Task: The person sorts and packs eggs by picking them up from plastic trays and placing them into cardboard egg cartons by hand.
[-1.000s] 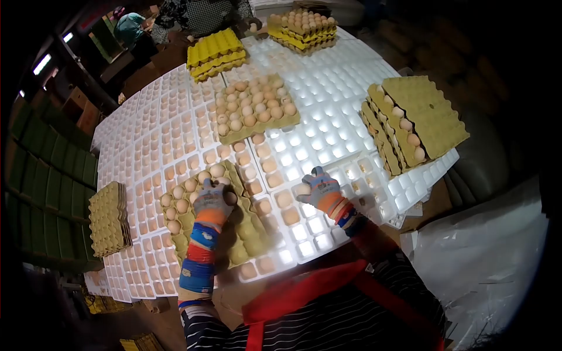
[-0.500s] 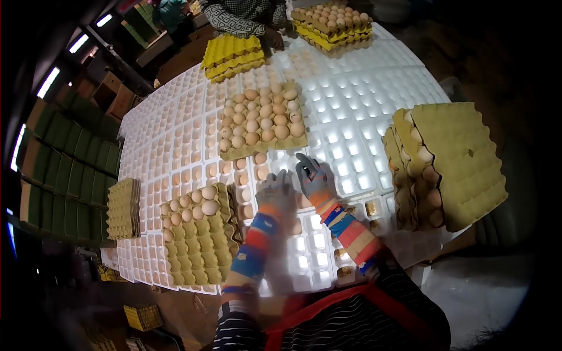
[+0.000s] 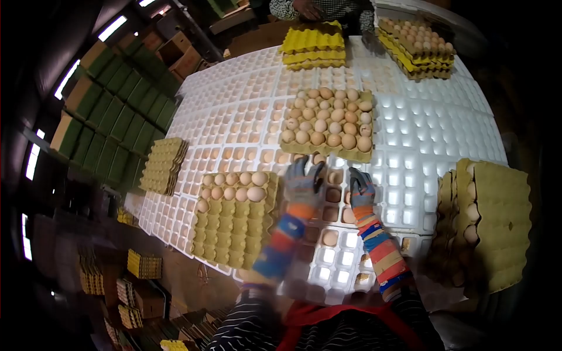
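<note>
My left hand (image 3: 304,178), in a grey glove, is over the white foam tray cells with thumb and fingers apart, just below the front edge of a pulp tray full of eggs (image 3: 331,120). To its right, my right hand (image 3: 362,187) reaches over the cells with its gloved fingers slightly bent and spread. Eggs (image 3: 333,195) sit in the column of cells between the two hands. A single egg (image 3: 330,237) lies in a cell nearer my body. Left of my left forearm is a partly filled pulp tray (image 3: 228,225), with eggs in its far rows.
White foam trays (image 3: 404,175) cover the table, many holding eggs on the left. Stacked pulp trays stand on the right (image 3: 503,228) and left (image 3: 164,167). Yellow trays (image 3: 313,47) and an egg stack (image 3: 415,47) are at the back, near another person (image 3: 328,11). Green-sided boxes (image 3: 111,111) line the left.
My view has turned left, so the table appears further right. My hands have moved apart, uncovering egg-filled cells between them. The other person's hand has drawn back from the yellow trays' side.
</note>
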Demonstrator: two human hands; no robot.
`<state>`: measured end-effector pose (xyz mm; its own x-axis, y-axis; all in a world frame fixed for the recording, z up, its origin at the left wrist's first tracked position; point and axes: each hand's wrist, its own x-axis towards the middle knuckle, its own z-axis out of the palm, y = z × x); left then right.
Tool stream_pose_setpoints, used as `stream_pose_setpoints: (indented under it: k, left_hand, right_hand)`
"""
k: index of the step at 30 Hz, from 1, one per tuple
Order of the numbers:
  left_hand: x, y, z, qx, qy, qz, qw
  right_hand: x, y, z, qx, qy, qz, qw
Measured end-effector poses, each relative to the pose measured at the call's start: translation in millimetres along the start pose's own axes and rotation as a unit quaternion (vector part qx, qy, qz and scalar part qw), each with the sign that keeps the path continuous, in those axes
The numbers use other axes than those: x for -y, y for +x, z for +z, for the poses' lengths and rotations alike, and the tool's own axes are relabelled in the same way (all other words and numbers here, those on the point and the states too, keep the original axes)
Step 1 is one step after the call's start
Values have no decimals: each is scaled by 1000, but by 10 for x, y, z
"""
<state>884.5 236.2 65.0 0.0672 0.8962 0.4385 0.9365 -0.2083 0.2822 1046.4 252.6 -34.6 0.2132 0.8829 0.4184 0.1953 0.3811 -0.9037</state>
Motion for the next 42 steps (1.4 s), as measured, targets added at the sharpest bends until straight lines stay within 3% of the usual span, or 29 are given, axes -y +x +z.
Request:
stream_pose_setpoints:
  k: [3, 5, 6, 7, 9, 10, 11, 12, 13, 14, 16, 17, 18, 19, 20, 22, 23, 25, 27, 29, 31, 33, 34, 35, 36, 37, 39, 40, 42]
  left_hand:
    - [637, -336, -822, 65, 227, -59, 970]
    - [1113, -518, -859, 197, 141, -23, 970]
    - [1247, -547, -809, 157, 153, 40, 975]
    - [1244, -510, -884, 154, 111, 31, 981]
    - [1172, -397, -1124, 147, 28, 19, 989]
    - [1182, -428, -1168, 54, -44, -36, 997]
    - [1186, -493, -1235, -56, -234, -135, 961]
    - [1464, -584, -1220, -94, -388, -195, 896]
    - [1803, -657, -1208, -128, -529, -250, 801]
    - [1990, -693, -1235, -118, -443, -176, 871]
    - [2261, -720, -1290, -88, -248, -19, 965]
    - [2124, -625, -1374, 92, -425, -325, 840]
    - [1886, -552, -1415, 65, -246, -180, 950]
    - [1692, -513, -1386, 33, -52, -27, 998]
    - [1634, -499, -1267, 66, 2, -10, 998]
    - [1589, -448, -1141, 131, 112, 31, 985]
    - [1622, -400, -1203, 129, 55, 11, 990]
    - [1735, -388, -1425, 130, -58, -33, 989]
    - [2040, -483, -1531, 152, -368, -177, 900]
    - [2337, -591, -1644, 107, -588, -195, 777]
    - [2049, -598, -1896, 47, -777, -211, 591]
    - [2343, -549, -1665, 69, -587, -199, 782]
    - [2400, -482, -1562, 78, -442, -94, 889]
    - [2311, -376, -1528, 81, -281, 22, 956]
    - [2154, -365, -1561, 144, -49, -16, 988]
    - [1941, -319, -1576, 185, 84, -32, 979]
    - [1989, -291, -1327, 220, 149, -6, 964]
    - [1915, -256, -1393, 214, 171, 14, 962]
    - [2052, -279, -1355, 180, 133, 23, 974]
  right_hand:
    - [-172, 2, 93, -33, 38, 23, 998]
    - [-4, 16, 343, 7, 146, 125, 981]
    - [213, 54, 524, 56, 173, 142, 973]
    - [500, 113, 697, 105, 198, 157, 962]
    - [988, 232, 1003, 269, 32, 76, 960]
    - [1106, 245, 1197, 298, -81, 10, 951]
    - [1211, 241, 1367, 323, -194, -54, 925]
    - [1310, 218, 1520, 359, -248, -84, 896]
    - [1389, 199, 1633, 395, -302, -113, 860]
    - [1227, 171, 1807, 417, -375, -180, 808]
    - [1323, 279, 1760, 413, -283, -117, 858]
    - [1346, 365, 1716, 404, -236, -88, 879]
    - [1018, 364, 1759, 374, 21, 119, 919]
    - [999, 422, 1700, 305, 205, 289, 884]
    - [936, 438, 1709, 291, 250, 275, 882]
    - [899, 457, 1720, 273, 322, 376, 825]
    - [959, 501, 1791, 336, 120, 337, 871]
    - [924, 433, 2022, 380, -86, 33, 920]
    - [1573, 292, 2035, 390, -316, -62, 863]
    - [1566, 224, 2189, 468, -423, -98, 770]
    - [1447, 153, 2211, 451, -412, -115, 783]
    - [1298, 70, 2190, 417, -376, -135, 817]
    - [1236, 19, 2189, 389, -345, -148, 842]
    - [1236, -22, 2171, 357, -316, -159, 865]
    - [1239, -97, 2140, 317, -287, -129, 895]
    - [1322, -145, 2070, 270, -263, -100, 921]
    - [1612, -150, 1864, 167, -76, 28, 983]
    - [1151, -174, 1930, 125, 147, 94, 977]
    - [1330, -163, 1254, 70, 21, 118, 990]
